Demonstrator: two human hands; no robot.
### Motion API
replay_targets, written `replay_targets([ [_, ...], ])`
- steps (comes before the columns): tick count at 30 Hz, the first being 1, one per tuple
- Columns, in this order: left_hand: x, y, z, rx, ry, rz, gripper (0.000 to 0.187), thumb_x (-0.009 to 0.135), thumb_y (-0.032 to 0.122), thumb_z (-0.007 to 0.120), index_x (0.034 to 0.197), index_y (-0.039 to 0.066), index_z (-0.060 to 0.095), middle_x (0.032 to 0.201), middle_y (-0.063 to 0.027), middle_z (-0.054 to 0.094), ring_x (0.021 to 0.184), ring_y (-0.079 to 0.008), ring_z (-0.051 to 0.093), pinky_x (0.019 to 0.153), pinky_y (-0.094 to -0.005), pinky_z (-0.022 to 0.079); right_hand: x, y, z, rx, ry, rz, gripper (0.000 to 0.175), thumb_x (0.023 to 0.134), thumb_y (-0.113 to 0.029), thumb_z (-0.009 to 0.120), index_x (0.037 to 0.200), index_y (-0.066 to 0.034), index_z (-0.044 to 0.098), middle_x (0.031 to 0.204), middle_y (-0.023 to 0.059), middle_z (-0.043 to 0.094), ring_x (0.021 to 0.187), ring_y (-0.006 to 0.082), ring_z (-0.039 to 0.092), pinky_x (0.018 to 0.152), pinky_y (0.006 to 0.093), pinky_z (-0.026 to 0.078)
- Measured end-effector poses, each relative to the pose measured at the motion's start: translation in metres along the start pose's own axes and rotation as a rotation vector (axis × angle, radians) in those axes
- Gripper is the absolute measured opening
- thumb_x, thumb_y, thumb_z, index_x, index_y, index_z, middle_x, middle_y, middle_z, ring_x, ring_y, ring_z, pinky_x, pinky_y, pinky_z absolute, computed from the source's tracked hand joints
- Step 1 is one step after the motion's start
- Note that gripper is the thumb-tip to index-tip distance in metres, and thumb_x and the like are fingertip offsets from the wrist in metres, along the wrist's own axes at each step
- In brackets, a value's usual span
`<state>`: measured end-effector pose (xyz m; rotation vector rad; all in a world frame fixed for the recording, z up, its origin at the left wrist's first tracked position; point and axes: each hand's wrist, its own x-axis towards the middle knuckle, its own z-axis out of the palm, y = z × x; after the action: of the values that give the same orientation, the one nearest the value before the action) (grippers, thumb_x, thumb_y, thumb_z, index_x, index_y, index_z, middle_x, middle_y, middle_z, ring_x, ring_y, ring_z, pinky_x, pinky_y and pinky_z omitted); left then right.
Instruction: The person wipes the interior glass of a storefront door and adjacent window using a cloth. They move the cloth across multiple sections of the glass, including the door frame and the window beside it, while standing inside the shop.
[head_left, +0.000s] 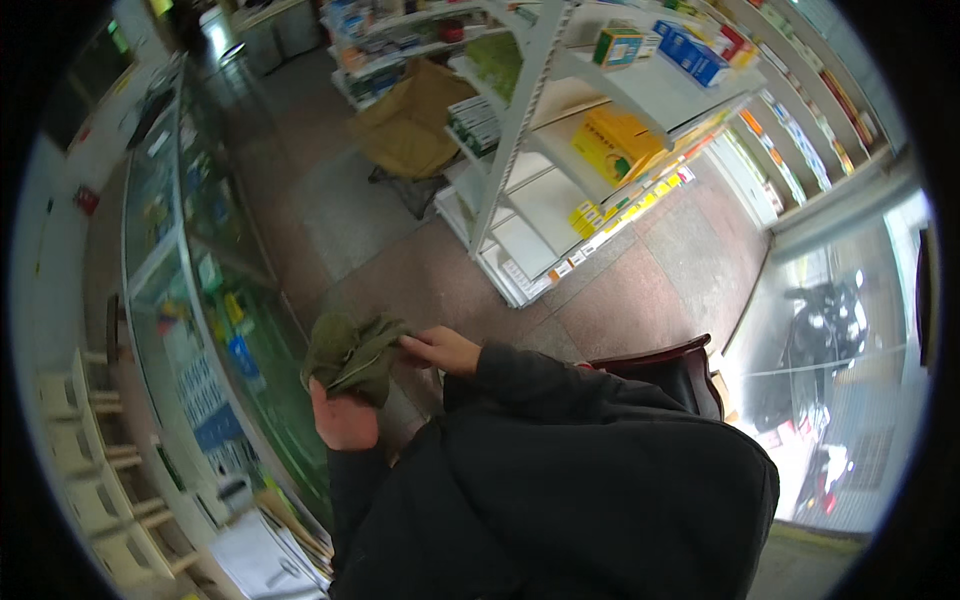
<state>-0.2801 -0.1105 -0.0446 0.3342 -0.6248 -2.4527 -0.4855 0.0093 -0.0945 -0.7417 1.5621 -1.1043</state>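
A crumpled olive-green cloth (346, 358) hangs in front of me, over the tiled floor beside a glass counter. My left hand (345, 421) grips its near lower edge, thumb on top and the other fingers hidden beneath. At its right end, my right hand (444, 350) pinches the fabric between thumb and fingers. A pale seam or cord runs across the folds. What kind of cloth item it is, I cannot tell.
Along my left runs the glass display counter (174, 247), with papers (262, 555) on its near end. A white shelf rack (517, 187) with boxed goods stands ahead. A brown folding chair (416, 124) is beside it. Close on my right is a dark wooden chair (694, 375).
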Motion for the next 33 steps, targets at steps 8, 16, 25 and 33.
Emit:
replay_targets([
  [8,0.15,-0.01,0.032,-0.018,0.01,-0.271,0.058,0.111,0.039,0.043,0.154,0.001,0.039,0.155,-0.014,0.046,0.139,-0.0332,0.046,0.118,-0.048,0.035,0.035,-0.038,-0.057,0.098,0.26,-0.468,0.089,0.1,-0.033,0.069,0.165,-0.0077,0.015,0.163,0.0217,0.033,0.148,0.0309,0.038,0.117,0.041,0.038],
  [16,0.26,-0.015,0.01,0.352,-0.206,-0.604,0.045,0.11,0.025,0.051,0.147,-0.001,0.047,0.143,-0.0133,0.055,0.132,-0.0276,0.053,0.112,-0.043,0.042,0.093,-0.06,-0.079,0.448,0.664,-0.326,0.063,0.094,-0.023,0.076,0.146,0.0014,0.05,0.129,0.0119,0.065,0.118,0.0185,0.061,0.103,0.0334,0.049],
  [25,0.379,-0.009,0.023,0.584,-0.376,-0.818,0.049,0.11,0.036,0.05,0.146,0.002,0.049,0.138,-0.0115,0.059,0.126,-0.0264,0.056,0.109,-0.0404,0.043,0.09,-0.082,-0.051,0.062,1.348,-0.127,0.037,0.086,-0.013,0.082,0.119,-0.0058,0.069,0.111,0.0066,0.065,0.098,0.017,0.064,0.086,0.0316,0.054],
  [33,0.352,-0.068,0.075,0.317,-0.745,-0.799,0.057,0.109,0.037,0.05,0.152,0.001,0.04,0.149,-0.0127,0.051,0.136,-0.0293,0.049,0.113,-0.0455,0.039,0.029,-0.053,-0.009,0.047,1.602,0.06,0.033,0.095,-0.025,0.072,0.118,-0.0012,0.072,0.111,0.0155,0.068,0.099,0.0271,0.071,0.088,0.0375,0.055],
])
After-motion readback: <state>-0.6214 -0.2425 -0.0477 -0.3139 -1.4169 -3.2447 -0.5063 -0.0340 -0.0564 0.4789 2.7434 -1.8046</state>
